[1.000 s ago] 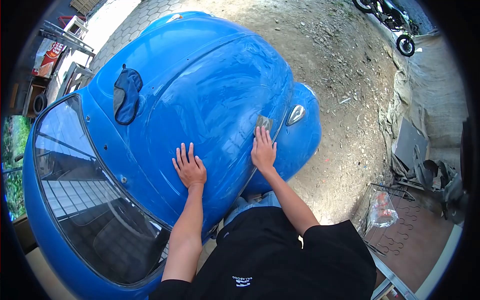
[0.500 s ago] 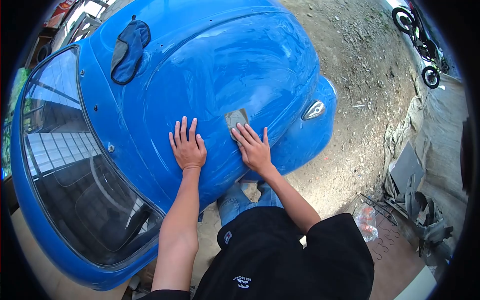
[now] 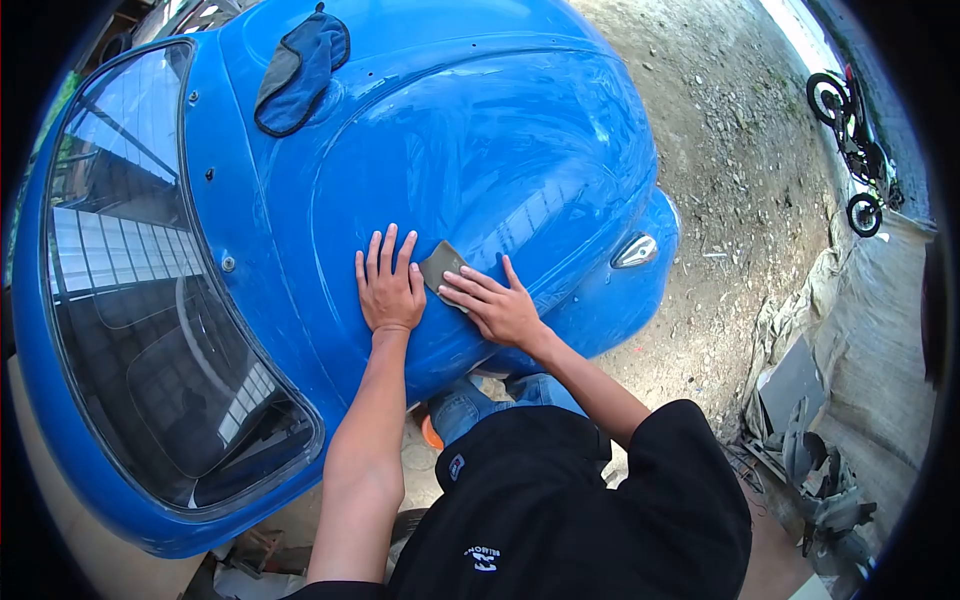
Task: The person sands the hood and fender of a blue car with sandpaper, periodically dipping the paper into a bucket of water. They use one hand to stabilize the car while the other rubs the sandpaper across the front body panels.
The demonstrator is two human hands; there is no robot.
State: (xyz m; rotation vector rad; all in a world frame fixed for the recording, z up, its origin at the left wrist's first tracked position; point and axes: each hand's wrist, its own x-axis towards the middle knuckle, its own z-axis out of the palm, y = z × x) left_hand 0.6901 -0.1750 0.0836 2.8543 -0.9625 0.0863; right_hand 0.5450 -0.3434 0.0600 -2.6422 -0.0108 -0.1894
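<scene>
Under the fingers of my right hand [image 3: 500, 307] a grey-brown sheet of sandpaper [image 3: 441, 266] is pressed flat against the curved panel of a blue car [image 3: 400, 180]. Part of the sheet is hidden by those fingers. To its left, my left hand [image 3: 391, 290] rests flat on the same panel, fingers spread, holding nothing. Whitish smears and streaks mark the paint around and beyond both hands. Farther up the bodywork lies a blue and grey cloth [image 3: 305, 75].
The car's dark window [image 3: 165, 300] is at the left. A chrome light housing [image 3: 634, 251] juts from the fender on the right. Beyond are gravel ground [image 3: 730, 160], a motorcycle [image 3: 850, 140], and scrap metal parts [image 3: 815, 470] beside a draped sheet [image 3: 890, 320].
My right hand has slid the sandpaper leftward across the panel, closer to my left hand. The left hand stays flat on the panel. The view has shifted somewhat.
</scene>
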